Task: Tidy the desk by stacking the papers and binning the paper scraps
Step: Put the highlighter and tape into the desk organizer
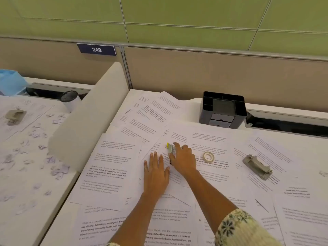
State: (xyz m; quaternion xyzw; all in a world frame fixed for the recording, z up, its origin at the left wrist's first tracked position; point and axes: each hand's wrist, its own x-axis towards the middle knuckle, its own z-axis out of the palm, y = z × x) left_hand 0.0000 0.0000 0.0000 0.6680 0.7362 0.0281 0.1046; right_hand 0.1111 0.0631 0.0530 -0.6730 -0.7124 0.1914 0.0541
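Note:
Printed white papers lie scattered and overlapping across the desk in front of me. My left hand rests flat on a sheet near the middle, fingers slightly apart. Beside it my right hand lies over a small object with a yellow tip, fingers curled on it; whether it grips the object is unclear. One small paper scrap lies at the far right. Several torn scraps cover the neighbouring desk on the left.
A roll of tape and a grey hole punch lie on the papers to the right. A black desk organiser stands at the back. A white divider panel separates the left desk, which holds another punch and a cup.

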